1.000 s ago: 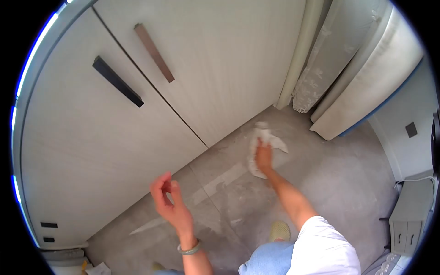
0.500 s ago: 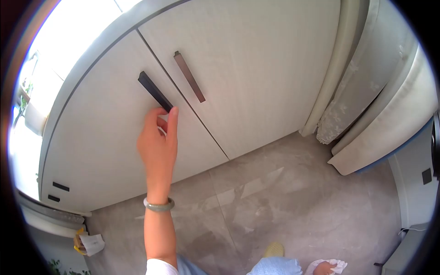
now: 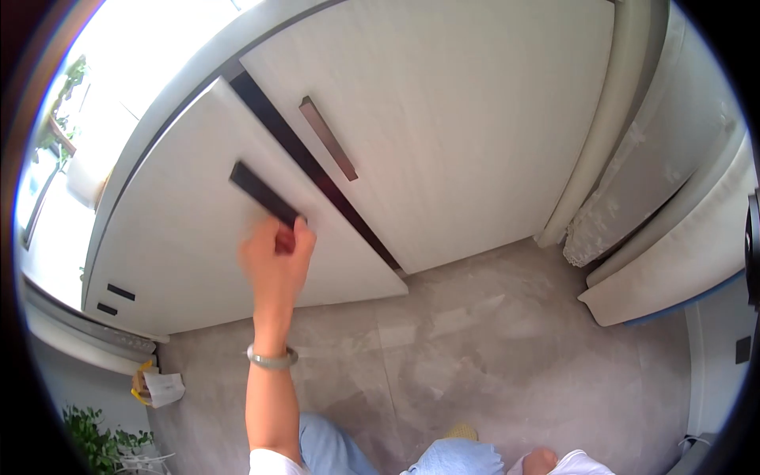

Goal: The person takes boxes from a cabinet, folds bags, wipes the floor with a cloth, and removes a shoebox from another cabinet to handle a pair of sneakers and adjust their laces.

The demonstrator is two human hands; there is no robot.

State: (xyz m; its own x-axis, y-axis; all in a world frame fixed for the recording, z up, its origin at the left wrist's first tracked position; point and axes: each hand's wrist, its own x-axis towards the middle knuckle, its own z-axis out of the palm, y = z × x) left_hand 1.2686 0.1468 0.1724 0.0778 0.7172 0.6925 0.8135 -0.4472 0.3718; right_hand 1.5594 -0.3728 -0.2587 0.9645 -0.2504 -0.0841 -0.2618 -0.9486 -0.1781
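My left hand (image 3: 277, 252), with a pale bangle (image 3: 271, 358) on its wrist, has fingers and thumb closed around the lower end of a dark bar handle (image 3: 265, 192). That handle sits on the left cabinet door (image 3: 178, 237), which stands slightly ajar, with a dark gap along its inner edge. The inside is too dark to make out. Beside it, the right cabinet door (image 3: 459, 142) is closed and carries a brownish bar handle (image 3: 328, 138). At the bottom edge, my right hand (image 3: 541, 461) is partly visible, closed on a crumpled white cloth (image 3: 582, 463); its fingers are mostly hidden.
Grey floor tiles (image 3: 443, 340) lie below the doors. Curtains (image 3: 673, 229) hang at the right next to a pale pipe (image 3: 590, 150). A leafy plant (image 3: 99, 435) and a small box with white paper (image 3: 162, 388) stand at lower left. My jeans (image 3: 336, 451) show below.
My left hand has pulled the left door outward by its handle, so a dark gap has opened between the doors. At the bottom, my right hand has shifted slightly left.
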